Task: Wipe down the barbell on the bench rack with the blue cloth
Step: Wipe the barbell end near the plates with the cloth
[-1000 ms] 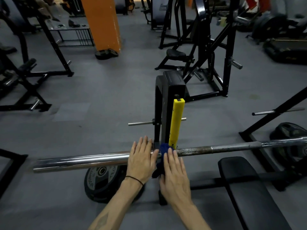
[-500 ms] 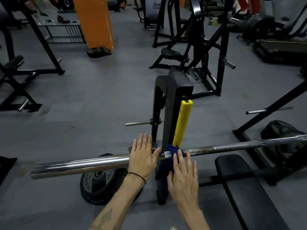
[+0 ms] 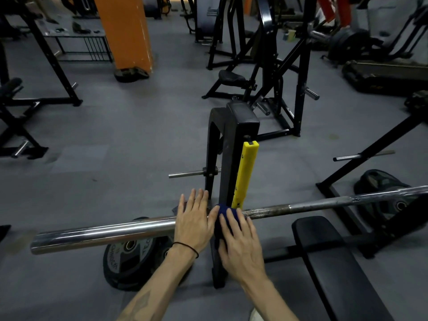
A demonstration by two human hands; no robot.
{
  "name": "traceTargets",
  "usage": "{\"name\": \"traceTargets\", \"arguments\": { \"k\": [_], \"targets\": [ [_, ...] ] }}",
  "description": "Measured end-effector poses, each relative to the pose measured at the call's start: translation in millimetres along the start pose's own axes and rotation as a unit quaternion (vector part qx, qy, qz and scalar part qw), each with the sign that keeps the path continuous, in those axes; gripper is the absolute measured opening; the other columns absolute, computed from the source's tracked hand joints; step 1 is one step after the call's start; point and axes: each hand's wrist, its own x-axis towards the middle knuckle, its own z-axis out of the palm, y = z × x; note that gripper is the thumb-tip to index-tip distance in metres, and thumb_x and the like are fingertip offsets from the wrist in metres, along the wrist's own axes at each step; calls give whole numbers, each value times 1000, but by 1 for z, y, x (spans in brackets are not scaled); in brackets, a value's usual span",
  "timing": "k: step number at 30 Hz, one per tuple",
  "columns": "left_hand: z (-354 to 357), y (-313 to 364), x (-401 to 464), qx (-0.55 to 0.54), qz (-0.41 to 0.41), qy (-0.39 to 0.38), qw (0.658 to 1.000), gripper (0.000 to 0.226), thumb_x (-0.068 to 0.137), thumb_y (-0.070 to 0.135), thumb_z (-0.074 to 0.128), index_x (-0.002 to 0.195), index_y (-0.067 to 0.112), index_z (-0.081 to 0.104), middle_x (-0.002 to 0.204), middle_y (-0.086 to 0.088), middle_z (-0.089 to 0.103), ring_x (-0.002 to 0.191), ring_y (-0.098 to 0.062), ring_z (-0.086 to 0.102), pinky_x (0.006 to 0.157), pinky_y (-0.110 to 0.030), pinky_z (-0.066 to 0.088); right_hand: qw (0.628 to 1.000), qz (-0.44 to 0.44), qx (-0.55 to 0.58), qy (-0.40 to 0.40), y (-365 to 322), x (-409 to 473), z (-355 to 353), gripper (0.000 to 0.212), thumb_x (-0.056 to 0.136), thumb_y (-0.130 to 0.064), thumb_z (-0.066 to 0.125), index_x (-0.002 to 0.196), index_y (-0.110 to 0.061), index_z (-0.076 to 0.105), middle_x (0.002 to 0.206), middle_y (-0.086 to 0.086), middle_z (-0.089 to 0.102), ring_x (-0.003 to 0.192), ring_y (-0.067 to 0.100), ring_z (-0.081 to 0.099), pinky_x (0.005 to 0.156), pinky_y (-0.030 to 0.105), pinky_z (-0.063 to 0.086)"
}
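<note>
Chrome steel barbell (image 3: 104, 232) across black bench rack (image 3: 234, 140), left hand (image 3: 193, 222) flat on it with straight fingers, right hand (image 3: 238, 242) pressing dark blue cloth (image 3: 223, 210) onto bar, fingers extended.

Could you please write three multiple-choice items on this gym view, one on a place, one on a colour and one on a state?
1. Where does the blue cloth lie?
A. on the bench pad
B. on the barbell beside the yellow guard
C. on the floor

2. What colour is the pillar at the back?
A. orange
B. green
C. white

3. How does the left hand lie?
A. in a fist, away from the bar
B. gripping a weight plate
C. flat on the barbell, fingers straight

Answers: 1 B, the right hand presses the cloth on the barbell just below the yellow guard. 2 A, it is plainly orange. 3 C, its fingers stretch across the bar.
</note>
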Motion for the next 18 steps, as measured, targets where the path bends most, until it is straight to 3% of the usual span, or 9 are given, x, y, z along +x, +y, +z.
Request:
{"name": "traceTargets", "arguments": {
  "k": [4, 7, 11, 15, 18],
  "targets": [
    [1, 3, 0, -3, 3, 0, 1000, 85, 99, 65, -8, 155, 15, 31, 161, -4, 30, 152, -15, 10, 124, -40, -7, 999, 36, -36, -4, 33, -8, -8, 62, 96, -41, 46, 149, -10, 55, 159, 11, 46, 151, 36, 36, 118, 55, 28],
    [2, 10, -5, -4, 13, 11, 1000, 82, 101, 64, -3, 153, 14, 37, 160, -4, 34, 153, -19, 17, 124, -43, -3, 997, 57, -47, -11, 56, -14, -12, 72, 98, -58, 43, 150, -9, 52, 158, 10, 46, 151, 36, 35, 120, 57, 26],
    [3, 13, -8, -8, 3, 11, 1000, 83, 100, 65, -3, 152, 16, 37, 160, -3, 34, 153, -19, 17, 124, -42, -4, 997, 80, -17, 4, 70, -16, -17, 77, 104, -66, 26, 150, -10, 51, 158, 8, 46, 153, 34, 31, 121, 58, 23],
    [4, 11, -4, 2, 3, 15, 1000, 78, 103, 63, 2, 151, 13, 39, 158, -6, 37, 151, -20, 19, 123, -42, -4, 992, 120, 31, -4, 46, -6, -17, 79, 106, -66, 21, 148, -7, 52, 158, 11, 46, 153, 32, 31, 121, 54, 21],
    [8, 13, -4, -1, 3, 17, 1000, 78, 103, 63, 3, 152, 14, 38, 158, -6, 37, 151, -20, 19, 124, -42, -4, 995, 80, 66, -7, 17, -2, -7, 77, 106, -66, 25, 150, -8, 51, 160, 13, 43, 153, 31, 32, 121, 51, 22]
  ]
}}
